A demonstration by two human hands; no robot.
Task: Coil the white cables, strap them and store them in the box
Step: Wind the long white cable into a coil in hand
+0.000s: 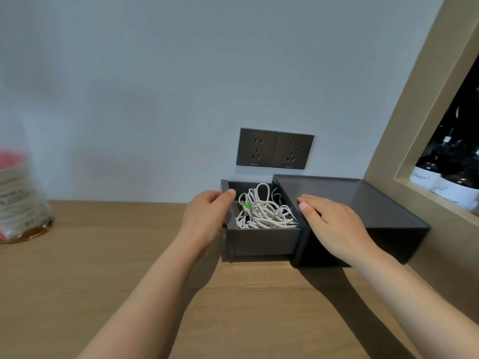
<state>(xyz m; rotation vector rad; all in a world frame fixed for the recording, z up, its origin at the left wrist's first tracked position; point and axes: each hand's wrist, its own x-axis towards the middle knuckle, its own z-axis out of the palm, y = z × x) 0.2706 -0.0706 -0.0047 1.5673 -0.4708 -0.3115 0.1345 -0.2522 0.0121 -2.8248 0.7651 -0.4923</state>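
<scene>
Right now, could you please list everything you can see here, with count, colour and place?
box shell: one, dark grey, on the counter at right, by the wall
drawer: one, dark grey, slid out of the shell to the left
white cables: a tangled bundle, count unclear, white, in the drawer
strap: one, green, on the bundle's left side
wall sockets: two, dark grey, on the wall above the drawer
jar: one, blurred, red top, counter far left
bottles: at least two, dark with white labels, in the niche at right
counter: one, wood
left hand: grips the drawer's left end
right hand: rests flat on the shell's top
</scene>
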